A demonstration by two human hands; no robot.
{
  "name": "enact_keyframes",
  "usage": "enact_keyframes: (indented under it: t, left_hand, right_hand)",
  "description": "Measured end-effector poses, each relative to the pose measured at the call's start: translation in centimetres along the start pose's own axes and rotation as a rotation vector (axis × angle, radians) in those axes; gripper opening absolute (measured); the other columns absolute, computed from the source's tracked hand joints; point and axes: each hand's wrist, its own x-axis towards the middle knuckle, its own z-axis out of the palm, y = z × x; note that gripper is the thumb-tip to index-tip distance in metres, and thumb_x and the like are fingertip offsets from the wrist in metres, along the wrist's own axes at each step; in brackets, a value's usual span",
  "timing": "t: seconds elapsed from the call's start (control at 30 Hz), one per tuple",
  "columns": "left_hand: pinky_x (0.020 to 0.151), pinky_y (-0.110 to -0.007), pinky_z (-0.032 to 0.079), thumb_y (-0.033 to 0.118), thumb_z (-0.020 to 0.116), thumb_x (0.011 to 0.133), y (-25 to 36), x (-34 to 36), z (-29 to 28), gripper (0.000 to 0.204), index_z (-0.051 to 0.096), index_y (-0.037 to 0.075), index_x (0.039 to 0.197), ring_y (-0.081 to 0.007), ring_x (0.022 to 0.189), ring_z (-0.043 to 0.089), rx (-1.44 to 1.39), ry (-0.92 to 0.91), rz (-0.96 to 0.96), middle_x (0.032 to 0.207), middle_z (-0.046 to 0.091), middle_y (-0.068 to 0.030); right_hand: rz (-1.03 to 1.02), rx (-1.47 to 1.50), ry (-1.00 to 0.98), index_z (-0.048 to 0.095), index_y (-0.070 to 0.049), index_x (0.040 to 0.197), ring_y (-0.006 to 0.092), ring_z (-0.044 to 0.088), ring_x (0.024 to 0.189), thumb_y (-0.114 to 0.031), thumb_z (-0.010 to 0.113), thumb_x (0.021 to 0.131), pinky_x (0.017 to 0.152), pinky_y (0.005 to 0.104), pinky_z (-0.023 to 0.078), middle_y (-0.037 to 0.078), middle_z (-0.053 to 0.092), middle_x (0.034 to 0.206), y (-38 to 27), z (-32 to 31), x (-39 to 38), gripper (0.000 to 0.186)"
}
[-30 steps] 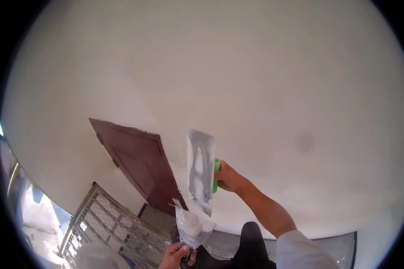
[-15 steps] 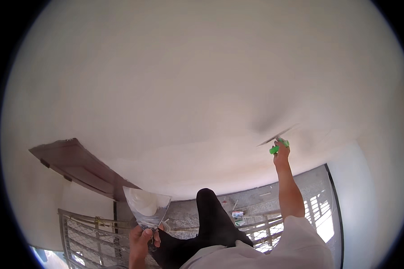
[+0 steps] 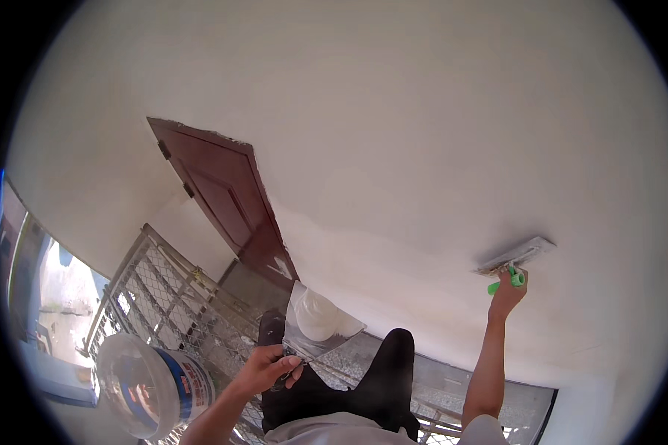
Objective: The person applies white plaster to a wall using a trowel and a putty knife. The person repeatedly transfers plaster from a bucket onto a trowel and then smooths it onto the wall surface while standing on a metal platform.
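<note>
My right hand [image 3: 509,298] is wrapped round the green handle of a plastering trowel [image 3: 517,254]. Its flat metal blade is tilted close to the off-white wall [image 3: 393,170]; I cannot tell whether its edge touches. Lower and to the left, my left hand [image 3: 267,369] grips the base of a broad putty knife [image 3: 298,335], its handle mostly hidden by the fingers. A rounded lump of white putty [image 3: 315,314] sits on that wide blade, above my dark-trousered leg.
A clear plastic bucket [image 3: 189,382] with a blue band stands at the lower left. Beside it runs a metal frame with wire mesh [image 3: 152,285]. A dark red door [image 3: 215,182] is set into the wall at the left, and grey floor [image 3: 453,371] shows far below.
The view has swung left, bringing the bucket into sight and more of the door. The trowel has turned, showing more of its blade face. Both hands keep their tools.
</note>
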Motion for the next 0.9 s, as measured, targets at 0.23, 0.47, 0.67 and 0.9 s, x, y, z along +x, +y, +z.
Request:
enact_keyframes:
  t: [0.23,0.47,0.67,0.9]
  left_hand:
    - [0.058,-0.024,0.043,0.030,0.061,0.102,-0.7,-1.4,-1.7,0.037,0.066,0.001,0.080,-0.0076,0.063,0.058,0.006,0.087,0.049,0.072,0.063,-0.0004]
    - [0.060,-0.028,0.045,0.031,0.058,0.103,-2.7,-4.2,-5.7,0.037,0.065,-0.002,0.088,-0.0136,0.062,0.058,-0.056,0.179,0.173,0.074,0.062,-0.0061]
    - [0.043,-0.023,0.032,0.027,0.061,0.099,-2.3,-5.1,-6.1,0.029,0.065,0.007,0.079,-0.0057,0.047,0.044,-0.186,0.445,0.167,0.058,0.052,0.0030]
    - [0.043,-0.024,0.037,0.029,0.059,0.100,-1.0,-5.4,-7.2,0.034,0.061,0.006,0.075,-0.0097,0.048,0.050,-0.226,0.435,0.245,0.058,0.055,-0.0017]
  right_hand:
    - [-0.123,0.026,-0.171,0.052,0.000,0.092,0.0246,0.053,0.076,-0.008,0.064,0.081,0.073,0.0382,0.046,0.012,0.054,0.085,-9.2,22.5,-8.8,0.019]
    - [-0.174,0.041,-0.235,0.052,0.000,0.096,0.0387,0.058,0.092,-0.021,0.067,0.081,0.083,0.0494,0.046,0.020,0.058,0.100,-18.5,42.8,-17.0,0.031]
    - [-0.235,0.071,-0.218,0.053,0.003,0.101,0.0381,0.063,0.090,-0.024,0.070,0.080,0.080,0.0488,0.050,0.022,0.060,0.104,-28.8,54.4,-19.8,0.038]
    - [0.111,0.815,-1.441,0.059,0.002,0.100,0.0219,0.066,0.078,-0.006,0.068,0.089,0.069,0.0346,0.055,0.012,0.066,0.093,-34.0,45.6,-19.1,0.016]
